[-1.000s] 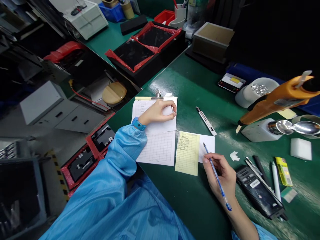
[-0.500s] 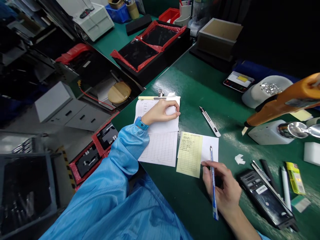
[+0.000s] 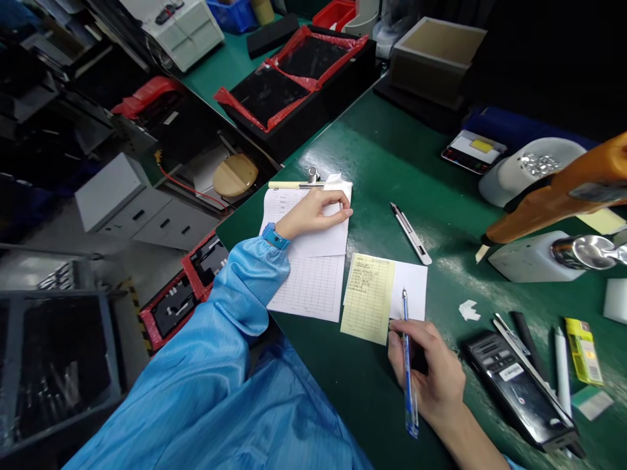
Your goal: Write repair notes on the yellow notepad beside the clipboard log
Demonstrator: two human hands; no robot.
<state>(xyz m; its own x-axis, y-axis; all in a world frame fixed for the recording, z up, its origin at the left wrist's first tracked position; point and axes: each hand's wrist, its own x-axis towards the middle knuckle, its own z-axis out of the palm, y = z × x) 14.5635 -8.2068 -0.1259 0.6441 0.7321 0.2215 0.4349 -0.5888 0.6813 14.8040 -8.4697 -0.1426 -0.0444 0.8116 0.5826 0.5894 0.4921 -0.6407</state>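
Note:
My left hand (image 3: 316, 215) rests on a clipboard's white paper sheets (image 3: 309, 287), thumb and fingers closed on the turned-up sheets near their right edge. A metal clip (image 3: 313, 175) shows at the top of the stack. In my right hand (image 3: 434, 375) is a blue pen (image 3: 408, 372), held between thumb and fingers with its tip pointing away from me. The index fingertip lies at the right edge of a yellow form (image 3: 366, 307) with handwriting on it. Under that form lies a white paper (image 3: 411, 281), partly covered.
A box cutter (image 3: 410, 234) lies beyond the papers. To the right are a black handheld device (image 3: 522, 388), a yellow pack (image 3: 584, 350), a white bottle (image 3: 526, 258) and an orange tool (image 3: 558, 199). Black trays with red wrap (image 3: 294, 78) stand at the back.
My right hand has shifted slightly left with the pen, closer to the yellow form. My left hand keeps its grip on the sheets. The whole view has moved a little.

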